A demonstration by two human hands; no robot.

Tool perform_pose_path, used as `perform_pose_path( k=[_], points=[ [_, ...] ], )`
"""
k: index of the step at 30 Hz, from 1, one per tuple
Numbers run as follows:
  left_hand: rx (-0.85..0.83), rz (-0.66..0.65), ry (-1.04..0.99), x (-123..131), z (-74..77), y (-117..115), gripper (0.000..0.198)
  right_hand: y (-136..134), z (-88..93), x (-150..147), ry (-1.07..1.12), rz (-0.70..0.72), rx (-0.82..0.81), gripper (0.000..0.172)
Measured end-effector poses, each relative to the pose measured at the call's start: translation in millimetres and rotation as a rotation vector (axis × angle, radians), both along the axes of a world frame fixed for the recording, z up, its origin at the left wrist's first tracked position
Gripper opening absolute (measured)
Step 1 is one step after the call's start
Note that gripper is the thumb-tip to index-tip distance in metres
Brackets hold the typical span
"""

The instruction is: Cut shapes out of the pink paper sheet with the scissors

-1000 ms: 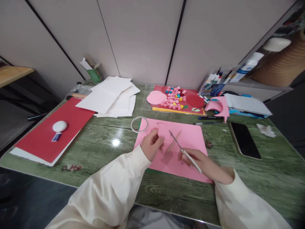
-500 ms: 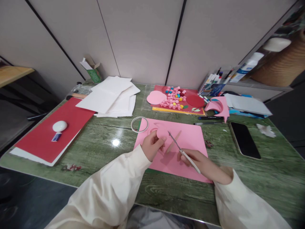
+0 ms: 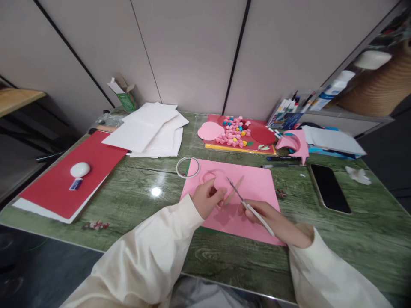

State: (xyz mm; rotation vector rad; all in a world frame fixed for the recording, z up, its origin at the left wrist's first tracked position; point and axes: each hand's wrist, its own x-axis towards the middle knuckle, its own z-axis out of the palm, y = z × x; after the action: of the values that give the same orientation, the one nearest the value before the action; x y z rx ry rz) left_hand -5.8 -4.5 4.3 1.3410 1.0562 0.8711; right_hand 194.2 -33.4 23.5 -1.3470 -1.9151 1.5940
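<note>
My left hand (image 3: 208,197) pinches a small pink paper piece (image 3: 220,181) with a rounded edge, between thumb and fingers. A pair of scissors (image 3: 257,217) with white handles is in my right hand (image 3: 261,212); its dark blades point up and left, close to the paper piece. Whether the blades touch the paper I cannot tell. Beneath both hands lies a sheet of pink paper (image 3: 253,177). A thin curled pink strip (image 3: 208,173) and a narrow brownish strip (image 3: 236,188) show on or just above that sheet. A roll of tape (image 3: 179,172) rests at its upper left corner.
White sheets (image 3: 144,124) and a red sheet (image 3: 64,184) bearing a white round object (image 3: 80,170) lie left. At the back, a red sheet carries small pink pieces (image 3: 231,136) and a pink paper disc (image 3: 210,131). Rightward are pens (image 3: 282,158), a cut pink scrap (image 3: 300,143) and a phone (image 3: 330,188).
My left hand has turned slightly and shifted a little right and down with the paper piece. The scissors have tilted slightly, their handle end lower. The other things have stayed put.
</note>
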Motion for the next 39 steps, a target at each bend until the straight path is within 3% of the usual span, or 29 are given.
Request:
perform_pose_path(
  k=[16,31,39],
  points=[
    [0.051,0.091,0.021,-1.1,-0.9,2.9,0.020,3.8,-5.6,0.4,-0.002,0.019,0.004,0.031],
    [0.019,0.160,-0.123,-0.6,4.7,2.7,0.018,4.7,-6.0,-0.1,-0.030,0.006,-0.022,0.034],
    [0.027,0.079,-0.077,-1.3,7.7,1.4,0.021,4.0,-3.7,-2.7,0.010,0.005,-0.009,0.033]
  ],
)
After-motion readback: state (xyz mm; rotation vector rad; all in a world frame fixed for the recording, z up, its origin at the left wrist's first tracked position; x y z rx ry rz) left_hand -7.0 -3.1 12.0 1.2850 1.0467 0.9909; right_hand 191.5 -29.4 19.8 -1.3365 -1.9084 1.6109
